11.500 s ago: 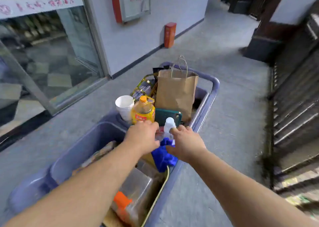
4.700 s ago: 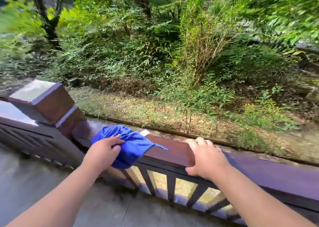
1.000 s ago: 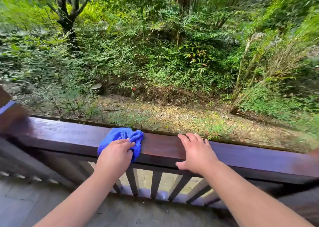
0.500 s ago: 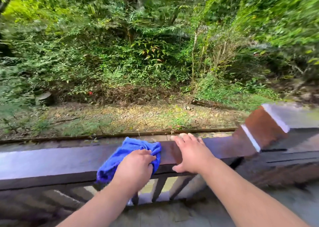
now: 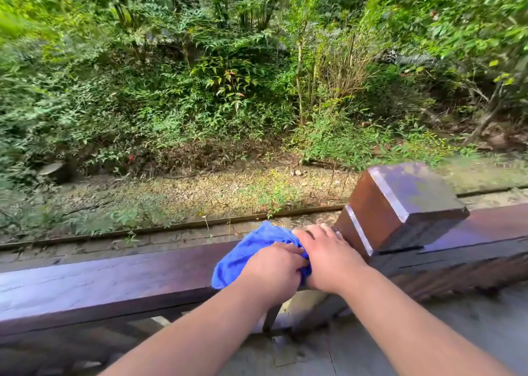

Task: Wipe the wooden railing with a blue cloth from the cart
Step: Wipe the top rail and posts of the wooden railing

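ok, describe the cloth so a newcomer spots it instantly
Follow the dark wooden railing rightward to its square post cap. Just left of it, the blue cloth lies bunched on the rail under the left hand, the only bright blue thing among brown wood and greenery.

- The blue cloth [image 5: 243, 257] is partly covered by the left hand [image 5: 274, 270], so its right edge and full shape cannot be seen.
- The right hand [image 5: 328, 258] hides the spot where the wooden railing [image 5: 114, 281] meets the square post [image 5: 400, 207].
- Both forearms are cut off by the bottom edge.
- The railing runs out of view at the left and right edges.
- The balusters [image 5: 271, 317] below the rail are mostly hidden and blurred.
- The foliage [image 5: 43, 18] toward the upper corners is smeared with blur.
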Tool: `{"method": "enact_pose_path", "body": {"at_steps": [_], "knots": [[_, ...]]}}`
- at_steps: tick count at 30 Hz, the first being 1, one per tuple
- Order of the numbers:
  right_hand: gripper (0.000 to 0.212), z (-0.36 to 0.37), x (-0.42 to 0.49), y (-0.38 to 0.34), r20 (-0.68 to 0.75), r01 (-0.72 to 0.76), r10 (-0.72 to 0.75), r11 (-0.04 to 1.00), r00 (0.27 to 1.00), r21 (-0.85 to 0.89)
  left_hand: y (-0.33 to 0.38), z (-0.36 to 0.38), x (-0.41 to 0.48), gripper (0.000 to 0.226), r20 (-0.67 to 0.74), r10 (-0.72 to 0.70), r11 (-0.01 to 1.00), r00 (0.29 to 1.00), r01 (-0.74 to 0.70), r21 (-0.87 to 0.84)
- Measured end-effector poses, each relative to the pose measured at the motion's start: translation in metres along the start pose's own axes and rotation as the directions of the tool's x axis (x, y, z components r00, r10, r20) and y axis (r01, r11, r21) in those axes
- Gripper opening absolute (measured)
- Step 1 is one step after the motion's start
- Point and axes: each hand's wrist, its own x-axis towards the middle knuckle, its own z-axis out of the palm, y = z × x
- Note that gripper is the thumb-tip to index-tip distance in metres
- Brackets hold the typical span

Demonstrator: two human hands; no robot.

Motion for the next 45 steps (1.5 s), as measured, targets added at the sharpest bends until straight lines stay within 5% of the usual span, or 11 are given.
{"method": "enact_pose_path", "body": {"at_steps": [6, 15, 21, 30, 35, 38, 45], "knots": [[0.096, -0.005, 0.011, -0.051, 0.036, 0.031, -0.031, 1.0, 0.999, -0.004, -0.049, -0.007, -0.042, 0.044, -0.024, -0.03, 1.0, 0.999, 0.03, 0.005], [0.119, 0.0, 0.036, -0.182, 0.071, 0.038, -0.03, 0.993, 0.997, -0.114, -0.21, -0.074, -0.226, 0.046, -0.138, -0.336, 0.942, 0.932, 0.334, -0.036], [0.118, 0.035, 0.066, -0.192, 0.124, -0.107, 0.142, 0.962, 0.982, -0.252, -0.331, -0.122, -0.379, 0.043, -0.219, -0.547, 0.834, 0.808, 0.549, -0.058], [0.12, 0.02, 0.073, -0.403, 0.116, 0.092, -0.073, 0.983, 0.991, -0.161, -0.445, -0.167, -0.524, 0.036, -0.326, -0.741, 0.644, 0.587, 0.76, -0.094], [0.115, 0.021, 0.077, -0.429, 0.068, 0.103, -0.094, 0.982, 0.993, -0.156, -0.455, -0.17, -0.528, 0.03, -0.378, -0.787, 0.556, 0.487, 0.826, -0.093], [0.114, 0.021, 0.073, -0.426, 0.041, 0.119, -0.114, 0.983, 0.993, -0.139, -0.435, -0.163, -0.508, 0.03, -0.361, -0.772, 0.585, 0.523, 0.807, -0.083], [0.109, 0.021, 0.043, -0.399, -0.039, 0.105, -0.109, 0.991, 0.993, -0.086, -0.299, -0.096, -0.38, 0.042, -0.268, -0.437, 0.899, 0.859, 0.426, -0.099]]}}
